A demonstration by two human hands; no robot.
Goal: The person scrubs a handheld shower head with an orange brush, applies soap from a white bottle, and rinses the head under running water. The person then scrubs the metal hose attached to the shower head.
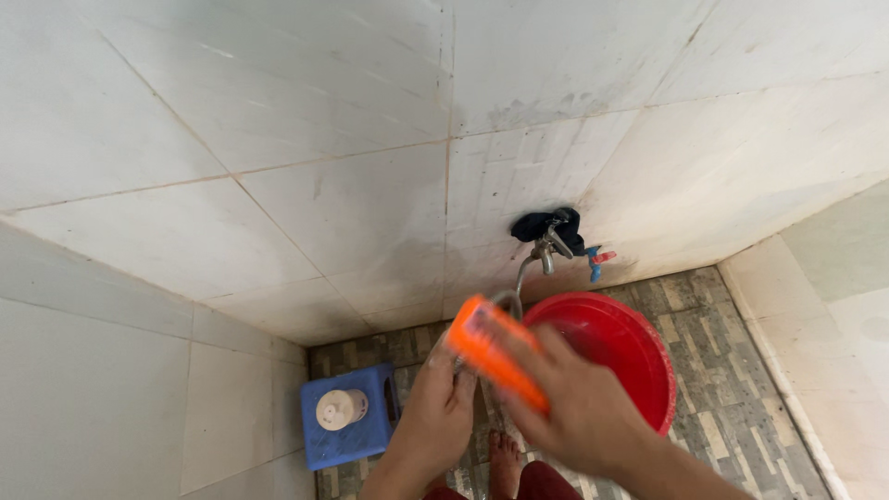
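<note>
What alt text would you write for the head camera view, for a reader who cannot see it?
Two bare hands meet over a tiled bathroom floor: the right hand holds an orange brush, while the left hand is beside it. Behind them stands a red bucket under a wall tap, and a blue stool with a small white container on it is in the corner.

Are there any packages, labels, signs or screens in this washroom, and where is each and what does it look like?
No signs or screens show.
Orange package-like block: held up in the right hand beside the left hand, over the red bucket; oblong, bright orange, blurred, so I cannot tell whether it is a package.
Small round container: lying on the blue stool in the corner; cream-white, any label too small to tell.
</note>
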